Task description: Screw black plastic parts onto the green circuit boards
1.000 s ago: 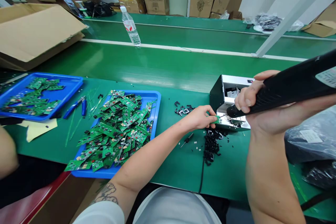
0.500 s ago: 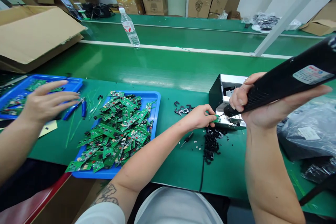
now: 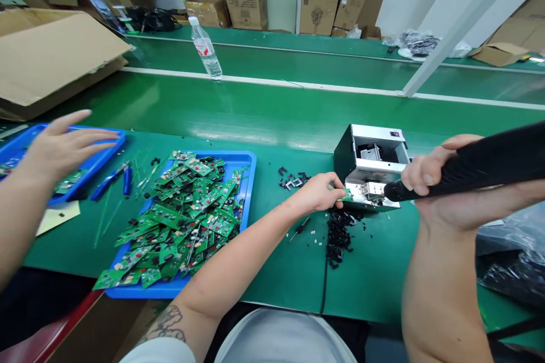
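My left hand [image 3: 321, 191] pinches a small green circuit board [image 3: 348, 195] at the front ledge of a black and silver machine [image 3: 377, 150]. In my right hand [image 3: 443, 198] is a thick black electric screwdriver [image 3: 494, 161], held nearly level. Its nose points left, close to the metal block [image 3: 374, 190] on the ledge; whether they touch I cannot tell. Small black plastic parts [image 3: 338, 238] lie heaped below the machine. More black clips [image 3: 293, 178] are scattered left of it, and a small thin screwdriver [image 3: 299, 229] lies by my left wrist.
A blue tray [image 3: 252, 181] heaped with circuit boards stands left of my arm. Further left, a co-worker's hand [image 3: 63, 147] hovers over another blue tray [image 3: 119, 139], near blue-handled pliers [image 3: 104, 184]. A water bottle [image 3: 206, 51] stands behind. Plastic bags [image 3: 515, 249] lie at right.
My right hand has drawn the electric screwdriver back to the right and levelled it, uncovering the metal block. My left hand keeps the board at the ledge. The co-worker's hand has shifted slightly left.
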`<state>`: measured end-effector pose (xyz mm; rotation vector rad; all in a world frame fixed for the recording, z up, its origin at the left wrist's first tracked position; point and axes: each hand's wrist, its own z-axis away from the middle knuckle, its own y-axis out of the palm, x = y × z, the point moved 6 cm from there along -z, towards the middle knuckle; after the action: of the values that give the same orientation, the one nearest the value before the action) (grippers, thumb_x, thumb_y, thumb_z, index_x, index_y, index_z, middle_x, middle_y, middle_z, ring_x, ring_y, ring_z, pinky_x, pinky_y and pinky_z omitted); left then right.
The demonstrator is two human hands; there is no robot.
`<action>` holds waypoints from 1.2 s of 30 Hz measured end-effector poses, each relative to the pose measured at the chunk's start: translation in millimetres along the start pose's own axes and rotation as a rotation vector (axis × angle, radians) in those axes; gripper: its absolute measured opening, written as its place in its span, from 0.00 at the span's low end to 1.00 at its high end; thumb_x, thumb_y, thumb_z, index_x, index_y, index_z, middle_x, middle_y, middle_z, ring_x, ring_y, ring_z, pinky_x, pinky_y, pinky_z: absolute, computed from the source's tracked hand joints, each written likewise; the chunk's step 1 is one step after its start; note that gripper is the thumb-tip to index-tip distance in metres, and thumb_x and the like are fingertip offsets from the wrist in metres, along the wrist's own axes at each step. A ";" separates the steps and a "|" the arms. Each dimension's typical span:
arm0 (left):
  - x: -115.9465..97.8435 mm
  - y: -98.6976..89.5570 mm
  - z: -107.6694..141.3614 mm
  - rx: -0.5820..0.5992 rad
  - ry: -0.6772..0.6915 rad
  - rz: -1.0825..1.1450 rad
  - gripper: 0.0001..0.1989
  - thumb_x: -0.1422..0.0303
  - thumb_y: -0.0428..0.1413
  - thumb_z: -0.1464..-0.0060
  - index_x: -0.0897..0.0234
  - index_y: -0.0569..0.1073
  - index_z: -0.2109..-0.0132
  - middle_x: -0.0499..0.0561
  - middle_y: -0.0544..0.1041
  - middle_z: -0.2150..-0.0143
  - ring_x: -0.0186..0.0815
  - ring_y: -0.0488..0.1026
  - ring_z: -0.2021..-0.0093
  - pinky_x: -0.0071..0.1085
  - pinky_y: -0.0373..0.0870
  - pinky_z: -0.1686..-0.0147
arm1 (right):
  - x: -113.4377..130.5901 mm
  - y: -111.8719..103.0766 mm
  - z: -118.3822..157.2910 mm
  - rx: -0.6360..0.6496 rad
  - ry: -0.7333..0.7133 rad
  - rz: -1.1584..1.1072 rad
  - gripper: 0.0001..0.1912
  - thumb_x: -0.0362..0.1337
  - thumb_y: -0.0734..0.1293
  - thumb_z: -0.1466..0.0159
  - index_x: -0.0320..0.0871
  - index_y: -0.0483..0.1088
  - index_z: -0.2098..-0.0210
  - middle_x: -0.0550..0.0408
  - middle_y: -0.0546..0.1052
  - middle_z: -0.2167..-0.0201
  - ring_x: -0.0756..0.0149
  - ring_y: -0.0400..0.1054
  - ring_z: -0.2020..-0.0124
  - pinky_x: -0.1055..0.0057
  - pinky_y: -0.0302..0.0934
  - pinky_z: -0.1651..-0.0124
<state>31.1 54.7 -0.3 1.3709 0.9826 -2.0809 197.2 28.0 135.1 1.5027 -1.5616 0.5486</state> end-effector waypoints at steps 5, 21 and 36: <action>-0.9 -0.8 1.6 0.007 -0.009 -0.003 0.10 0.61 0.52 0.47 0.63 0.68 0.61 0.48 0.78 0.71 0.27 0.65 0.76 0.24 0.58 0.75 | -4.4 -6.8 -0.8 -0.029 -0.009 0.022 0.47 0.80 0.45 0.65 0.45 0.70 0.84 0.54 0.60 0.96 0.62 0.53 0.97 0.67 0.45 0.96; -1.5 -0.8 1.4 -0.002 0.011 -0.017 0.10 0.62 0.52 0.47 0.64 0.68 0.61 0.48 0.78 0.72 0.27 0.66 0.76 0.24 0.59 0.73 | -7.7 -6.7 11.5 0.086 0.021 -0.036 0.47 0.79 0.49 0.61 0.47 0.76 0.74 0.56 0.63 0.94 0.61 0.54 0.96 0.66 0.47 0.95; 3.9 3.3 -2.5 -0.001 -0.007 0.019 0.12 0.60 0.53 0.47 0.64 0.69 0.61 0.48 0.78 0.72 0.27 0.66 0.77 0.24 0.59 0.74 | 1.5 48.5 11.5 0.278 0.004 -0.141 0.46 0.76 0.51 0.55 0.44 0.76 0.68 0.54 0.68 0.90 0.63 0.57 0.93 0.67 0.50 0.94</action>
<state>33.3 54.6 -5.5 1.3661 0.9639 -2.0699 147.9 26.2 142.5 1.8039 -1.4053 0.7078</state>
